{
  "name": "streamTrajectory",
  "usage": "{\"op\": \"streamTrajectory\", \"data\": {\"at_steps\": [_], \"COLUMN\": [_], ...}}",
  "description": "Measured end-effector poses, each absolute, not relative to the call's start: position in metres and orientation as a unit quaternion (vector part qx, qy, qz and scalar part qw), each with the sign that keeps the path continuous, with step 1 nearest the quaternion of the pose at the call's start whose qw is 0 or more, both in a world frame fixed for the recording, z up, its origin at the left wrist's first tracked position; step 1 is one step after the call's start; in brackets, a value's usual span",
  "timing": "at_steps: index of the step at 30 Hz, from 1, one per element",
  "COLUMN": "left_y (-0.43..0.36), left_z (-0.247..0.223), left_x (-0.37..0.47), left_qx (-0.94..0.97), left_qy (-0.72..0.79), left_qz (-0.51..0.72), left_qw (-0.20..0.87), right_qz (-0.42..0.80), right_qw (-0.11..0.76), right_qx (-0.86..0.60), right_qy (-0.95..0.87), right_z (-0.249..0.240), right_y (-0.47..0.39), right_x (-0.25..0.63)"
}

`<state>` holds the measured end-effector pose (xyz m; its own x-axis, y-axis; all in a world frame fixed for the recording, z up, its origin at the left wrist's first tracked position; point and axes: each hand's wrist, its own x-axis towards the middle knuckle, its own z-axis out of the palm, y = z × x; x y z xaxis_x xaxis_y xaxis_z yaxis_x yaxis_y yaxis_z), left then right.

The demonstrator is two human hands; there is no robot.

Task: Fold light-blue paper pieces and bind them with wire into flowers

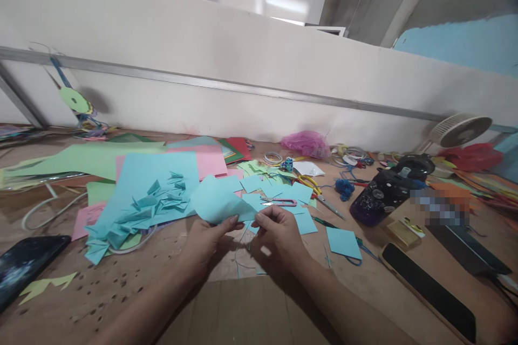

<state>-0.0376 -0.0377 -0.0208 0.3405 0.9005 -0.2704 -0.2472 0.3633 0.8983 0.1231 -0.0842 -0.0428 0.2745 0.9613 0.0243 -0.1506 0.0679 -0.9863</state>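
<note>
Both hands hold one light-blue sheet of paper (220, 199) above the front of the table, its far part curving up. My left hand (212, 240) pinches the near edge between thumb and fingers. At the sheet's right corner, my right hand (279, 232) grips with thumb and forefinger. Just beyond the right hand lies a pink-handled craft knife (279, 202) on several cut blue paper squares (291, 192). To the left, folded blue paper pieces (151, 202) are heaped on a large blue sheet (133, 172). The fingers under the held sheet are partly hidden.
At right are yellow-handled scissors (313, 186), a dark bottle (376, 197), a phone (429, 291) and a small fan (461, 129). A single blue square (343, 243) lies nearer. Another dark phone (28, 261) is at left. Green sheets (97, 156) and a pink plastic bag (306, 143) lie towards the wall.
</note>
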Motion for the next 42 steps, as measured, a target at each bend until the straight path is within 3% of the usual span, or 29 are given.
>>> {"op": "streamTrajectory", "data": {"at_steps": [12,26,37,42], "left_y": [-0.035,-0.041,-0.027,-0.027], "left_z": [-0.042,-0.011,-0.025,-0.023], "left_x": [-0.034,-0.040,-0.047,-0.048], "left_qx": [0.459,0.441,0.504,0.504], "left_qy": [0.377,0.363,0.385,0.406], "left_qz": [0.406,0.364,0.297,0.332], "left_qw": [0.695,0.736,0.714,0.687], "right_qz": [0.466,0.486,0.475,0.490], "right_qw": [0.547,0.597,0.584,0.558], "right_qx": [-0.539,-0.485,-0.516,-0.527], "right_qy": [-0.439,-0.416,-0.409,-0.414], "right_z": [-0.041,-0.042,-0.047,-0.052], "right_y": [-0.087,-0.085,-0.084,-0.084], "right_x": [0.117,0.124,0.126,0.126]}}
